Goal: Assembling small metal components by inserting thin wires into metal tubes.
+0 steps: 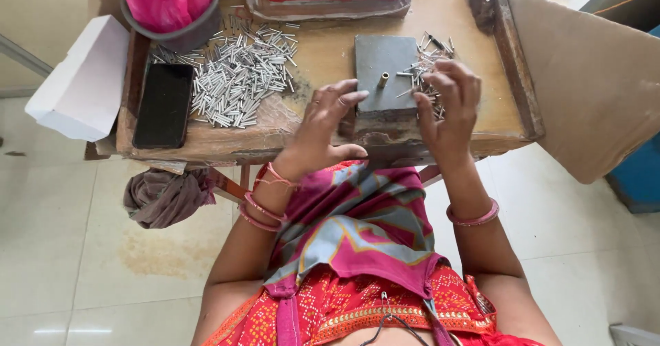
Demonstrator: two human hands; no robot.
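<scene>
Black phone (pixel 163 104), white box (pixel 81 79), grey cloth (pixel 165 196) (hanging below).

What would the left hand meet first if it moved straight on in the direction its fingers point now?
Probably the grey metal block: the left hand points up and to the right, its fingertips already at the block's near left edge. Height above it is unclear.

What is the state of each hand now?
Left hand: open, fingertips resting on the grey metal block.
Right hand: curled over small metal pins; grip cannot be told.
</scene>
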